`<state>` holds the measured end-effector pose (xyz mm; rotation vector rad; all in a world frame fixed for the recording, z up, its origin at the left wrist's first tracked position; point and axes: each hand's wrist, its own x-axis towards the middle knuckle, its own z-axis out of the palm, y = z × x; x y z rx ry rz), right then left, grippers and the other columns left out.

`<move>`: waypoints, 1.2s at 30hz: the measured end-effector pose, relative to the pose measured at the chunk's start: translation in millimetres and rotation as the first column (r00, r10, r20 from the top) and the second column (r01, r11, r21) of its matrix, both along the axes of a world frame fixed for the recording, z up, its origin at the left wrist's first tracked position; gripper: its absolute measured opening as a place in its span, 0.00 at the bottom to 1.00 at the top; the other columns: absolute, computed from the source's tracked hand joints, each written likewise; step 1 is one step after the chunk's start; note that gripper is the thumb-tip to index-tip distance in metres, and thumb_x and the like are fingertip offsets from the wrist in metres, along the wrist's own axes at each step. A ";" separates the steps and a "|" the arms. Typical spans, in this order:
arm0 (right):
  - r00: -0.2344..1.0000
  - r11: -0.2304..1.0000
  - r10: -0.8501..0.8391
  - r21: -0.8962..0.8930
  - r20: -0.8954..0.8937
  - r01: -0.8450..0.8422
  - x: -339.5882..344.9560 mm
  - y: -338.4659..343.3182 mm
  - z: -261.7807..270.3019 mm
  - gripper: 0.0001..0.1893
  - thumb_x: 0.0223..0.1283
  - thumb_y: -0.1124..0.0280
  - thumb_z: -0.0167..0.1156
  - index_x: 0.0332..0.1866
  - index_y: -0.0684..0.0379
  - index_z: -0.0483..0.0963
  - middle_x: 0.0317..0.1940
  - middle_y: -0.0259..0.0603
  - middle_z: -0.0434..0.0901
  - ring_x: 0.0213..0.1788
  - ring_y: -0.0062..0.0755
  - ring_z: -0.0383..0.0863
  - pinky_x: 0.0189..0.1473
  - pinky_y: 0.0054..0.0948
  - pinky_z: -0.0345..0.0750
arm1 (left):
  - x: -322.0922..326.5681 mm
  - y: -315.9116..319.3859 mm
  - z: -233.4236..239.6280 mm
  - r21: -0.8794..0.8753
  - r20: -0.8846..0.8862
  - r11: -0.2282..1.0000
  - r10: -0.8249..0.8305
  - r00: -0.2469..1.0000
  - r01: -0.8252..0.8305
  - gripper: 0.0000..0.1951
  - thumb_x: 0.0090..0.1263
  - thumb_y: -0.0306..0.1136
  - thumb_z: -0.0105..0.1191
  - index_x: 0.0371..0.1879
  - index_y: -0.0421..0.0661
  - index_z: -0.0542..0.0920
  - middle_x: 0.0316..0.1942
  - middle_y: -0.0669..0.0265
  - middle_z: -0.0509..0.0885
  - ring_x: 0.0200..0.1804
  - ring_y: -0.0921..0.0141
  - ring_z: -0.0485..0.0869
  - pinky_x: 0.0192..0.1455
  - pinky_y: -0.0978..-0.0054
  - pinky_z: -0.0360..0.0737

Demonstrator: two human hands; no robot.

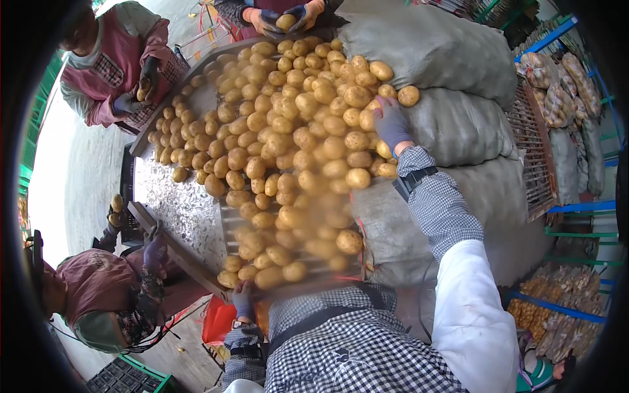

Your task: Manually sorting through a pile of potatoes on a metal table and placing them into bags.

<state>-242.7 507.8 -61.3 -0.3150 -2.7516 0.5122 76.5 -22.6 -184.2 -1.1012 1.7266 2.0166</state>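
Note:
A broad heap of potatoes (282, 142) covers a metal sorting table (179, 206) before me; part of it is blurred in the view. My right hand (391, 124), in a grey-purple glove, reaches out to the heap's right side. Its fingertips touch potatoes beside the stacked woven sacks (457, 127); whether they grip one is hidden. A single potato (408, 96) lies against the sacks just beyond that hand. Close to my body, my gloved left hand (243, 300) is at the table's near rim, with potatoes right beside its fingers. Its grip cannot be made out.
Across the table a person's gloved hands (285, 19) hold a potato. Two co-workers (120, 69) (105, 290) stand along the left side, also with potatoes in hand. A black crate (128, 196) sits by the left edge. Racks with bagged potatoes (555, 93) line the right.

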 end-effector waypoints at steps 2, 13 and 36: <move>0.926 0.980 0.094 0.129 0.365 -0.150 -17.4 9.0 23.0 0.21 0.61 0.72 0.50 0.61 0.54 0.71 0.62 0.47 0.68 0.60 0.49 0.72 0.60 0.39 0.72 | 11.9 -5.2 -9.1 0.004 -0.019 1.000 0.002 1.000 -0.002 0.05 0.70 0.29 0.50 0.37 0.43 0.79 0.28 0.72 0.79 0.25 0.78 0.75 0.27 0.81 0.74; 0.824 0.976 0.219 -0.112 0.523 -0.188 -30.2 31.4 -5.4 0.26 0.61 0.60 0.57 0.62 0.62 0.67 0.60 0.48 0.72 0.60 0.47 0.74 0.62 0.36 0.72 | -8.8 8.7 7.2 -0.019 0.101 1.000 0.026 0.995 -0.024 0.06 0.69 0.30 0.50 0.39 0.44 0.79 0.29 0.70 0.79 0.25 0.76 0.77 0.25 0.80 0.76; 0.988 -0.260 -0.047 -0.957 0.145 0.128 326.3 -151.7 31.2 0.20 0.58 0.65 0.64 0.53 0.56 0.69 0.44 0.38 0.74 0.34 0.19 0.77 0.31 0.16 0.78 | -89.7 171.9 146.6 -0.028 -0.087 0.419 -0.906 0.415 0.908 0.18 0.76 0.38 0.43 0.59 0.42 0.72 0.50 0.58 0.80 0.47 0.68 0.83 0.51 0.73 0.79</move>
